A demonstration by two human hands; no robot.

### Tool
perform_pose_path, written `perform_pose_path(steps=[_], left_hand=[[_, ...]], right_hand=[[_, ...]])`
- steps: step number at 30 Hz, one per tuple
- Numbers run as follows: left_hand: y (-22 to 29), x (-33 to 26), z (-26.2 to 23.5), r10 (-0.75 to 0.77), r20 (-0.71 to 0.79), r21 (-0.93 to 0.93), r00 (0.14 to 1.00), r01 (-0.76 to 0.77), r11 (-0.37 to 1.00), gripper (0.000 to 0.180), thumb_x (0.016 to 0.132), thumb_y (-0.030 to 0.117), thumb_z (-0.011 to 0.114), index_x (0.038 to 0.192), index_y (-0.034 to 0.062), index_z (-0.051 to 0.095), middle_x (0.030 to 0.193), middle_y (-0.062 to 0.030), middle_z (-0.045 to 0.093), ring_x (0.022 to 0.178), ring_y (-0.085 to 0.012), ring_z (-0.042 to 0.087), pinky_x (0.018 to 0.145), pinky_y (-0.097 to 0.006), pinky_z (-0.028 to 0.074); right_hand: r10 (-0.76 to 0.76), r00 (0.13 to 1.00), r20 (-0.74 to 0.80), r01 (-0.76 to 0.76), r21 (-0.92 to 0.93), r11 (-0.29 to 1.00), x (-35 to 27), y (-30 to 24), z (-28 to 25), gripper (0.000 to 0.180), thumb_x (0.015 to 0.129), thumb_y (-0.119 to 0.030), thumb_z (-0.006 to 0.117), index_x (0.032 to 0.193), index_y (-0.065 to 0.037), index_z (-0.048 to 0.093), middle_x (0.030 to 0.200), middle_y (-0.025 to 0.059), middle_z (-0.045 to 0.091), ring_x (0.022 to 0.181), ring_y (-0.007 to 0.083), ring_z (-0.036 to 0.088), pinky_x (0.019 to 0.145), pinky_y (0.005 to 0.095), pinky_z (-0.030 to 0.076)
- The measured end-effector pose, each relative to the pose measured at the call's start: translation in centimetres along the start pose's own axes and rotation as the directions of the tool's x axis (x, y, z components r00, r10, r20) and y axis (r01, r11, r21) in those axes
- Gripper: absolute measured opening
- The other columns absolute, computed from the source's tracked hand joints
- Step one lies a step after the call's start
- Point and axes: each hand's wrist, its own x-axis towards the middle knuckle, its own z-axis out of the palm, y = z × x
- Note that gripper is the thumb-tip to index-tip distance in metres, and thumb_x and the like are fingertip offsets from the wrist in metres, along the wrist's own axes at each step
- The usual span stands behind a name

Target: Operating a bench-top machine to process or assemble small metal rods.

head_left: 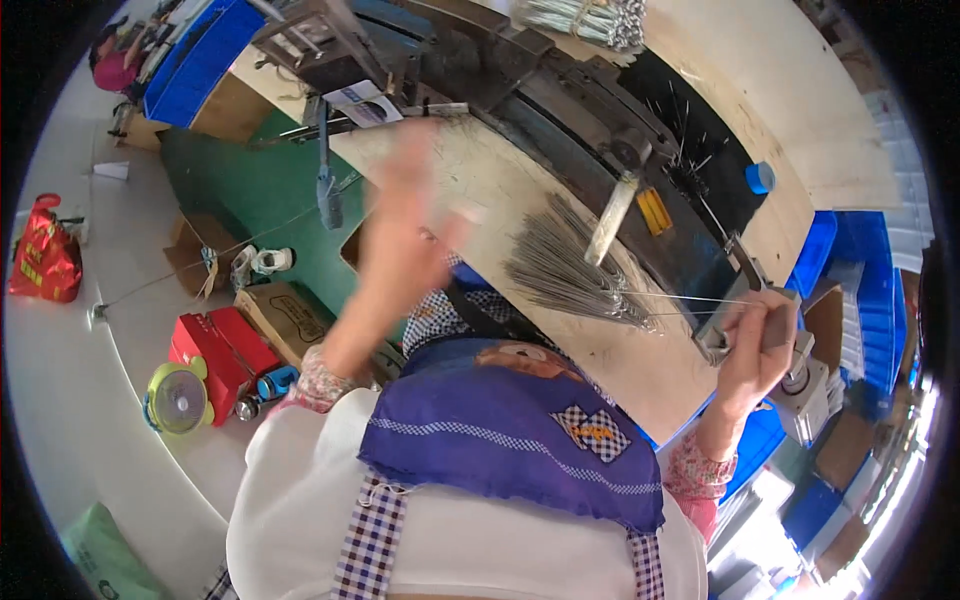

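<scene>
My left hand (405, 215) is raised above the wooden bench (470, 170), blurred by motion, fingers apart and nothing visible in it. My right hand (755, 335) is closed around a grey metal lever handle (778, 325) at the bench's near right end. A fanned bundle of thin metal wires (560, 265) lies on the bench between my hands. A single wire (690, 300) runs from the bundle toward my right hand. A wooden-handled tool (612, 215) rests beside the dark machine track (590, 120).
Another bundle of wires (590, 20) lies at the far end of the bench. A blue cap (760, 177) sits on the bench. Blue crates (860, 290) stand to the right. On the floor are a red box (215, 350), cardboard boxes (285, 315) and a red bag (42, 255).
</scene>
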Motion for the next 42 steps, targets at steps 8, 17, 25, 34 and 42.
perform_pose_path(steps=[8,17,25,34,42], left_hand=[[4.8,2.0,2.9,0.351,0.348,-0.665,0.869,-0.035,0.746,0.018,0.1,0.016,0.042,0.094,0.0017,0.05,0.088,-0.0083,0.051,0.078,-0.0201,0.056,0.072,-0.033,0.047],[9.2,2.9,8.4,-0.113,0.742,-0.641,0.661,0.749,0.168,0.029,0.101,0.033,0.041,0.09,0.0094,0.051,0.071,0.0005,0.042,0.061,-0.0083,0.042,0.047,-0.023,0.033],[4.3,8.0,-1.8,0.113,0.572,-0.497,0.813,0.453,-0.74,0.022,0.101,0.021,0.041,0.109,0.0065,0.056,0.057,0.0051,0.034,0.042,-0.0018,0.027,0.034,-0.019,0.02],[8.3,7.8,5.1,0.436,0.546,-0.531,0.715,-0.108,0.841,0.021,0.084,0.02,0.06,0.076,0.0017,0.066,0.061,-0.014,0.06,0.053,-0.0243,0.057,0.051,-0.034,0.043],[10.2,13.1,11.0,0.397,0.493,-0.288,0.774,-0.285,0.914,0.018,0.074,0.019,0.063,0.065,0.0035,0.065,0.063,-0.0147,0.062,0.065,-0.0292,0.064,0.061,-0.039,0.052]], right_hand=[[-0.04,0.98,0.196,0.102,-0.32,0.942,3.7,-4.3,3.0,0.01,0.089,-0.005,0.06,0.095,-0.001,0.066,0.078,0.0067,0.064,0.06,0.009,0.059,0.058,0.0226,0.045],[-0.378,0.807,0.454,0.589,-0.576,0.567,6.8,0.9,0.7,0.023,0.077,0.001,0.062,0.1,-0.002,0.065,0.093,0.0127,0.062,0.086,0.0298,0.061,0.073,0.0373,0.05],[-0.388,0.781,0.489,0.624,-0.581,0.523,6.6,0.9,2.0,0.028,0.069,0.002,0.061,0.096,-0.003,0.064,0.078,0.01,0.057,0.074,0.0279,0.057,0.065,0.0363,0.051],[-0.221,0.893,0.393,0.449,-0.728,0.518,13.4,4.1,3.5,0.009,0.079,-0.008,0.059,0.084,-0.005,0.065,0.086,0.0163,0.061,0.085,0.0355,0.061,0.073,0.0409,0.051],[-0.428,0.693,0.579,0.716,-0.485,0.502,8.8,0.9,0.0,0.014,0.07,-0.005,0.067,0.082,-0.004,0.06,0.081,0.0086,0.058,0.083,0.0258,0.059,0.068,0.0333,0.05]])
